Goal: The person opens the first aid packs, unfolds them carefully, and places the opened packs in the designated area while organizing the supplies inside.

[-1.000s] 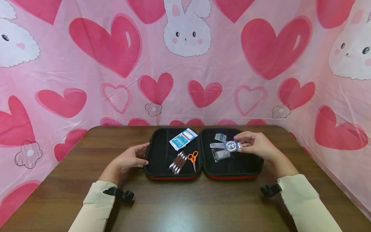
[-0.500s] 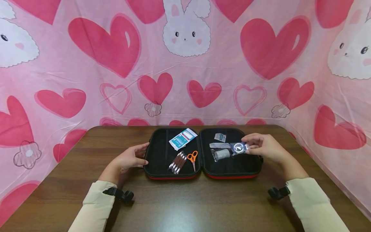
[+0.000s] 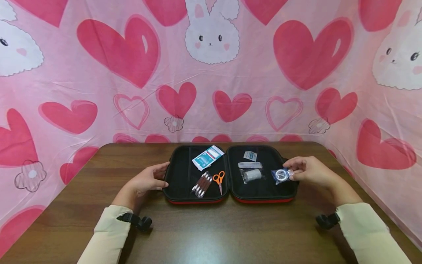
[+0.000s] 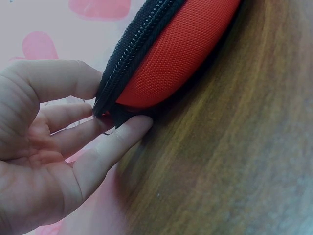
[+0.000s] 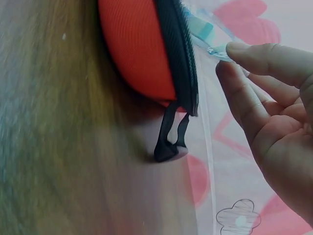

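An unzipped red and black zip case (image 3: 197,200) lies spread flat on the table. My left hand (image 3: 150,179) holds its left edge; in the left wrist view the fingers meet the zip rim and the thumb (image 4: 132,132) lies along the underside. Over the right half, my right hand (image 3: 308,171) pinches a clear packet with a round white ring-shaped item (image 3: 281,176) by its right end. The packet's end shows between thumb and fingertip in the right wrist view. Left of it lie a bagged white bandage roll (image 3: 252,175), a narrow clear-wrapped strip (image 3: 250,165) and a small printed sachet (image 3: 250,156).
In the case's left half are blue and white packets (image 3: 207,158), a bag of cotton swabs (image 3: 202,184) and orange-handled scissors (image 3: 219,180). A black strap loop (image 5: 171,142) sticks out from the case's right end. A heart-patterned cloth (image 3: 211,80) hangs behind the wooden table (image 3: 211,231).
My right hand has moved right and slightly nearer with the clear packet, uncovering the narrow strip and bandage roll. The left hand has stayed at the case's edge.
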A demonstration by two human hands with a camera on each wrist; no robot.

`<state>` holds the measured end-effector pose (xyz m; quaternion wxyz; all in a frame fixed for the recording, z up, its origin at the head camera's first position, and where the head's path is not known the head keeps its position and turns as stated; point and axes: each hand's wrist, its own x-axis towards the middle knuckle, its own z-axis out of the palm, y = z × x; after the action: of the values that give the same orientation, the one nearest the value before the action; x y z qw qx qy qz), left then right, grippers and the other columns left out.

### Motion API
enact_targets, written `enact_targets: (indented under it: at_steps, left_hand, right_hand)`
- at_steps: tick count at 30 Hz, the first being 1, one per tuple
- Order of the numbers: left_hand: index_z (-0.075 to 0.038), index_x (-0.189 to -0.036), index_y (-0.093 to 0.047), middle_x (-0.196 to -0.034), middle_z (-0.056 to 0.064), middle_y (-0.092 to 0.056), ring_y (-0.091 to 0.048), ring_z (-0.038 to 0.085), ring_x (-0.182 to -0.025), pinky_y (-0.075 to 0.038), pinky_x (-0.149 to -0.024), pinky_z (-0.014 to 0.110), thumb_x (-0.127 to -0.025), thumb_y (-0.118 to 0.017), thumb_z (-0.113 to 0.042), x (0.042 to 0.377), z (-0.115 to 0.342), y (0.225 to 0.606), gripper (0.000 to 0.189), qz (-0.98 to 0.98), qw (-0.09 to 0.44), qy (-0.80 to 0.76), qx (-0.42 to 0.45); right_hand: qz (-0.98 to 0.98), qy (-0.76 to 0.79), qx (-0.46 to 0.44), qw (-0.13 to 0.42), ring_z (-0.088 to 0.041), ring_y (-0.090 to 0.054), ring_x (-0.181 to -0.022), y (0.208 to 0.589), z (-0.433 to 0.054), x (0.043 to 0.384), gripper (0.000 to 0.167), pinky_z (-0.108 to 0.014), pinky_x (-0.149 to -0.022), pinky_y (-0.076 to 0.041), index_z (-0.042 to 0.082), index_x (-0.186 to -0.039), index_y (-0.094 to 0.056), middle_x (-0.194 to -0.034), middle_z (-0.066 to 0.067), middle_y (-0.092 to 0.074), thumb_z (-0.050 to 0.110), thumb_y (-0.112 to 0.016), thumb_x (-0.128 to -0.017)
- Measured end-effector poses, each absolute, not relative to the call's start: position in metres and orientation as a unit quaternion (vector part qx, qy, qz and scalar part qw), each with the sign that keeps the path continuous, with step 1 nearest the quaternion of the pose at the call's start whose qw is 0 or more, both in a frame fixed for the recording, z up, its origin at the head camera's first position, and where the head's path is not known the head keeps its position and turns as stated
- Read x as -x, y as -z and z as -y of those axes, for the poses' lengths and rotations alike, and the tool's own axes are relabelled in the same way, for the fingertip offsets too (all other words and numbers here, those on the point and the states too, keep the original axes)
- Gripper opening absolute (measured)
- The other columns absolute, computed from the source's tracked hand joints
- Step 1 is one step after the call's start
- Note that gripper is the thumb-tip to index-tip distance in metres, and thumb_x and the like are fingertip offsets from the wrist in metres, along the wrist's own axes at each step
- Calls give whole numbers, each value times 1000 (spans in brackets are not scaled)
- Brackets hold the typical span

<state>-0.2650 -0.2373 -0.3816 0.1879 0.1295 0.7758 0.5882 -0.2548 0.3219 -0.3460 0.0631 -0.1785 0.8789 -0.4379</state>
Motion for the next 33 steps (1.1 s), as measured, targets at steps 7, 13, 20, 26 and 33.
enact_targets:
  at_steps: [7, 13, 20, 26, 33]
  left_hand:
    - [1, -153, -21, -152, 32, -25, -32, 48, -136, -55, -86, 41, -83, -69, 7, 265, 237, 381, 85, -777, 188, -588, -125]
    - [1, -153, -21, -152, 32, -26, -34, 47, -135, -55, -85, 41, -83, -69, 7, 265, 237, 382, 85, -779, 182, -586, -126]
    - [2, -153, -20, -152, 32, -26, -33, 47, -135, -54, -87, 43, -83, -69, 8, 265, 237, 382, 86, -778, 185, -587, -128]
    - [1, -153, -21, -152, 32, -26, -35, 47, -134, -55, -86, 41, -83, -69, 7, 265, 237, 381, 86, -777, 185, -588, -126]
    - [2, -153, -20, -152, 32, -26, -33, 48, -135, -54, -87, 42, -83, -69, 7, 265, 236, 380, 85, -779, 186, -586, -125]
  right_hand:
    - [-881, 415, 198, 111, -18, -61, -83, 347, -324, 257, 36, -27, -71, -56, -8, -113, -65, -97, -14, -67, 2, -76, -80]
    - [-882, 390, 220, 146, -20, -60, -82, 347, -316, 260, 36, -27, -71, -56, -5, -111, -67, -97, -11, -65, 3, -79, -78]
    - [-890, 360, 232, 158, -22, -60, -83, 352, -304, 261, 33, -26, -71, -56, 0, -106, -70, -97, -8, -64, 4, -81, -75]
    - [-886, 351, 262, 152, -19, -62, -81, 356, -293, 260, 31, -26, -71, -55, 1, -101, -71, -92, -3, -67, 8, -83, -74]
    - [-876, 372, 262, 163, -15, -66, -78, 359, -284, 257, 29, -27, -69, -57, -7, -103, -69, -86, -6, -70, 1, -78, -76]
